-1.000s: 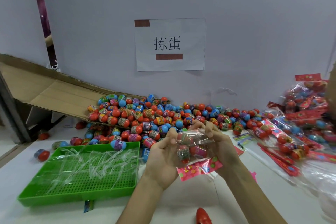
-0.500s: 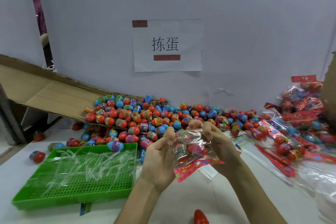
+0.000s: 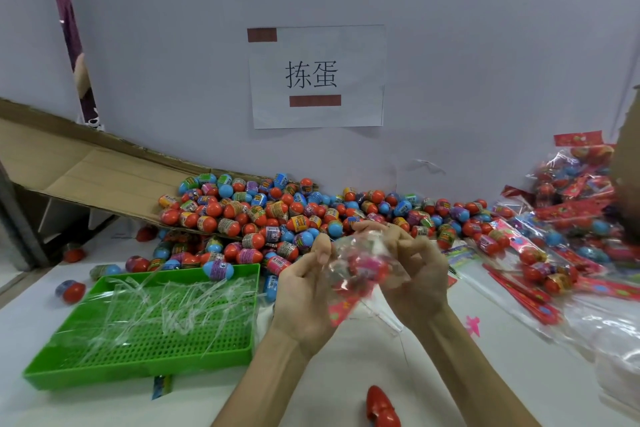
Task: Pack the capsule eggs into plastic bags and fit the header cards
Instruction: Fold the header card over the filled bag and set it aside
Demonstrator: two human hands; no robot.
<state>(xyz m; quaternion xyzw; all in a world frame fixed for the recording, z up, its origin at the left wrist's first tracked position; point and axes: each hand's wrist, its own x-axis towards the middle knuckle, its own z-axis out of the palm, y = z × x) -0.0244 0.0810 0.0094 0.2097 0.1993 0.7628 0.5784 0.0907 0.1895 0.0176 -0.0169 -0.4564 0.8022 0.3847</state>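
Note:
Between my hands I hold a clear plastic bag [image 3: 360,263] with a few red and pink capsule eggs inside, blurred by motion. My left hand [image 3: 304,288] grips its left side with thumb up. My right hand [image 3: 412,267] pinches the bag's top right. A red and pink header card [image 3: 341,310] hangs below the bag. A big heap of red and blue capsule eggs [image 3: 277,215] lies behind my hands along the wall.
A green perforated tray [image 3: 145,360] with clear plastic strips sits at the left. Packed bags with red header cards [image 3: 571,218] pile up on the right. A cardboard flap [image 3: 86,170] slopes down at the back left. A red object [image 3: 381,406] lies at the near edge.
Both hands have kept working the bag in place; the bag has bunched up and the header card has swung lower under my left palm.

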